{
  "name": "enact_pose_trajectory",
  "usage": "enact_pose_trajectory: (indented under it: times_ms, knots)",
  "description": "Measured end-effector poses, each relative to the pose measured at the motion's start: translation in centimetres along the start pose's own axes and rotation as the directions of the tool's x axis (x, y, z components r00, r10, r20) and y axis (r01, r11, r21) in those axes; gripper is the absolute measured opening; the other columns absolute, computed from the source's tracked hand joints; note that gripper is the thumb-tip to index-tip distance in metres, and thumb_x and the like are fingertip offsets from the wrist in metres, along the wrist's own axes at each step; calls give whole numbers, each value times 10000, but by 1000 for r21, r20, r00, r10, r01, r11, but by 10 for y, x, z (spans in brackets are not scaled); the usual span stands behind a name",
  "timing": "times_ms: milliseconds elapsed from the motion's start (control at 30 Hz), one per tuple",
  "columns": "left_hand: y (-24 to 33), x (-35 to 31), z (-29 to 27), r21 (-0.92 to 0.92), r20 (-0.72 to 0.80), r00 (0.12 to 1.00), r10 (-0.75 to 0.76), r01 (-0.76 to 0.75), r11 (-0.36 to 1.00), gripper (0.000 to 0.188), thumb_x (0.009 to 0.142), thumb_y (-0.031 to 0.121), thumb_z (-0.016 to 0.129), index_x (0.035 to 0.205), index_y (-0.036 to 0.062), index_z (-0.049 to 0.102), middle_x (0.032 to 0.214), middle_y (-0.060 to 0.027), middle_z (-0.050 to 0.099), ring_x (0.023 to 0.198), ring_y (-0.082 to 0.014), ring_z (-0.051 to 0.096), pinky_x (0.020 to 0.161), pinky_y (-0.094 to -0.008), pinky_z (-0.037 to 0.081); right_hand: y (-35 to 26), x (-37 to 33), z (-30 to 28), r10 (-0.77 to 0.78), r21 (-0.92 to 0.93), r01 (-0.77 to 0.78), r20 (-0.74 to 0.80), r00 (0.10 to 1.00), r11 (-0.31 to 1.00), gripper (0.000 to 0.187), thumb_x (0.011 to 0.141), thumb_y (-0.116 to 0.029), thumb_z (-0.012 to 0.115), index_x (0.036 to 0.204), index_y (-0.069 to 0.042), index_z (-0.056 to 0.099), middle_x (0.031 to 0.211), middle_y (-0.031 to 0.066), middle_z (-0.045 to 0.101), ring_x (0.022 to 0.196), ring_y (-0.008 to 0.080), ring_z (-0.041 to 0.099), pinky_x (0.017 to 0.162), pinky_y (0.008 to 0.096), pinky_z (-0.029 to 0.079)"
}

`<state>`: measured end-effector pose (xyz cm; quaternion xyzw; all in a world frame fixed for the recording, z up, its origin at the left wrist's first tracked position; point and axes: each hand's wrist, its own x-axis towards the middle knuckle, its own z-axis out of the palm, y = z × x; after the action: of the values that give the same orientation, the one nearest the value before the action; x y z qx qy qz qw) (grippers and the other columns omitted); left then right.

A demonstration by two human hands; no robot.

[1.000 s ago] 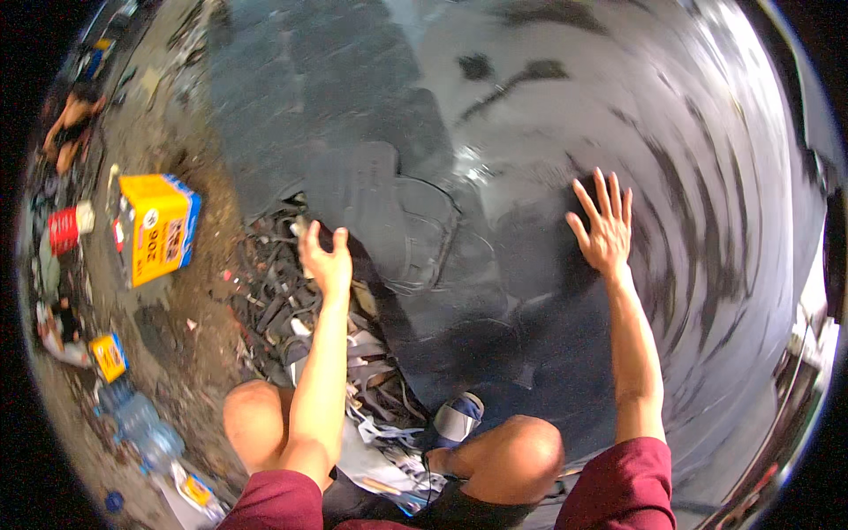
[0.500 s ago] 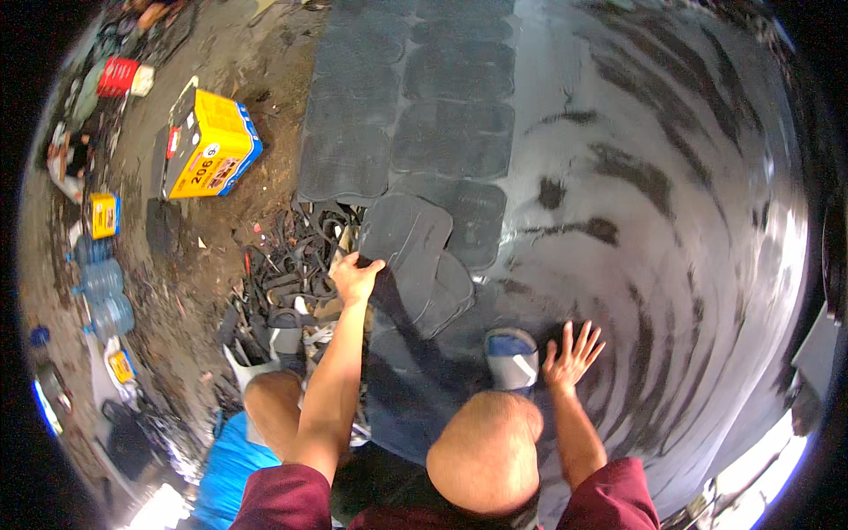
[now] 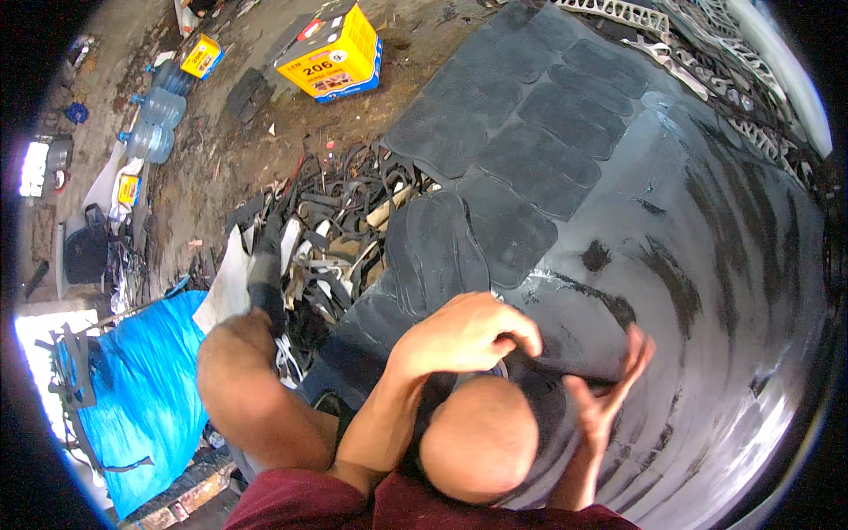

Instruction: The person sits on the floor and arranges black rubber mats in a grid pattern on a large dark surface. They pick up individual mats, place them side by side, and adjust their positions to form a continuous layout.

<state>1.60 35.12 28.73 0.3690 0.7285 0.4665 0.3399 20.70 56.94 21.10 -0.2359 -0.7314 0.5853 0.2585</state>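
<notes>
My left hand (image 3: 464, 331) hovers over the dark sheet just beyond my raised knee, its fingers curled inward; whatever they may hold is hidden. To its right, my right hand (image 3: 609, 384) is raised with thumb and fingers apart, slightly blurred, and nothing shows in it. The large dark sheet (image 3: 680, 238) has a shiny surface with curved black smears. Rows of dark grey rounded panels (image 3: 565, 124) lie flat on its left part. Beyond my left hand, a few loose rounded panels (image 3: 433, 238) overlap at the near end of the rows.
Left of the panels lies a heap of dark and pale scrap strips (image 3: 331, 212). Farther off stand a yellow carton (image 3: 331, 57) and several clear blue bottles (image 3: 159, 110). A bright blue tarp (image 3: 146, 389) lies at the lower left. Cut-out pale strips (image 3: 618, 13) edge the far right.
My left hand has left the loose panels and moved right, its fingers now curled. My right hand has lifted off the sheet. The view has turned, swinging the panel rows toward the upper right.
</notes>
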Motion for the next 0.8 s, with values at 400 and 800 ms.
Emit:
enact_pose_trajectory:
  times_ms: [400,800]
  knots:
    - [-136,13,88,-795,-258,714,-651,226,563,435,811,20,861,1220,-18,716,1067,-139,750,900,-168,734,753,-281,607,56,58,-52,362,-44,-360,47,931,932,442,880,-4,719,1310,29,622,1197,80,693,1091,190,644,1008,326,470]
    - [-195,19,135,-247,-505,751,-425,346,905,330,770,110,888,1080,38,805,919,-122,800,773,-149,746,742,-288,585,107,-18,-50,211,-213,-252,-197,957,944,507,876,18,751,1360,7,604,1250,109,687,1163,216,630,1055,361,473]
